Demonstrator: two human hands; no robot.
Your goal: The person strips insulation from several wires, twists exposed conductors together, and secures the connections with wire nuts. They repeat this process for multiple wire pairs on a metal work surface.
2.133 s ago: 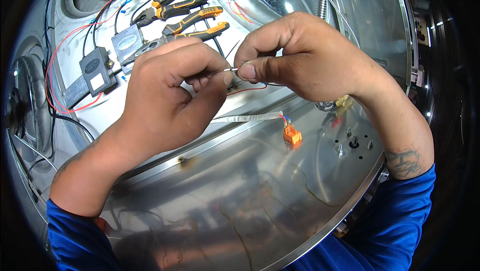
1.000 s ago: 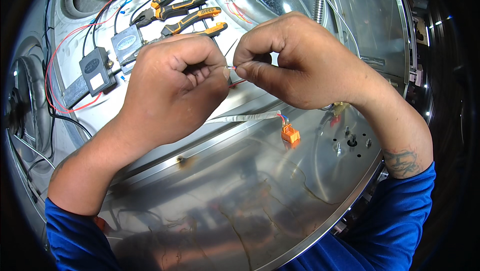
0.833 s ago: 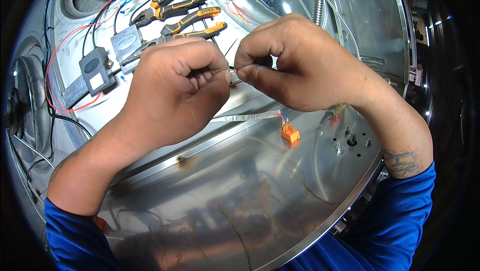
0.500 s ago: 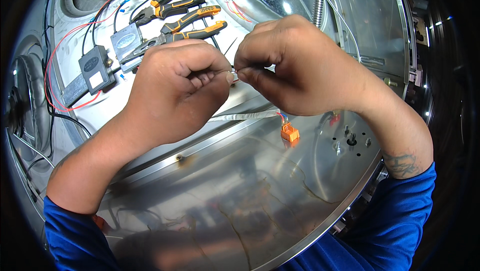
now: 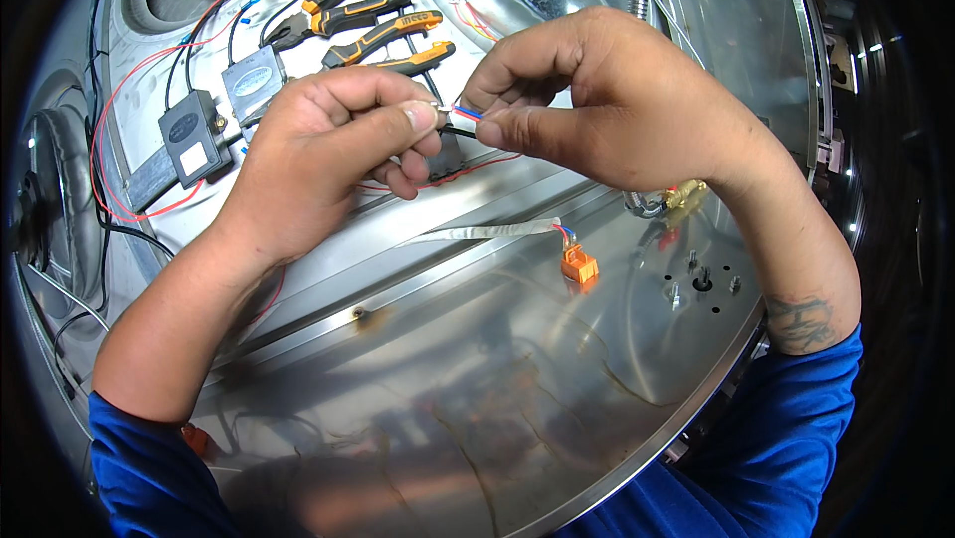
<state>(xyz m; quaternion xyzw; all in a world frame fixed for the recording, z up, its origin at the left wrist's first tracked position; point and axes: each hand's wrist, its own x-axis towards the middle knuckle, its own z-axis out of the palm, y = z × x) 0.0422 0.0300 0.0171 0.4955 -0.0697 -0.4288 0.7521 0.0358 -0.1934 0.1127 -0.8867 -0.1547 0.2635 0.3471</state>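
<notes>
My left hand pinches a small pale, metal-looking wire end between thumb and forefinger, with its other fingers curled loosely. Close by on the right, my right hand grips thin wires, blue and red, between thumb and fingertips. The two pinches almost meet above the metal panel, and the wires span the short gap. How the wire ends join is too small to make out. Below the hands, a white-sleeved cable runs to an orange plug connector.
Two pliers with orange-black handles lie beyond my left hand. Near them sit a dark box and a grey box with wires. A brass fitting and threaded studs are at right, by the curved steel panel.
Both hands have shifted up slightly and their grips have loosened into view, showing the blue and red wires between them. The brass fitting below my right wrist is now uncovered.
</notes>
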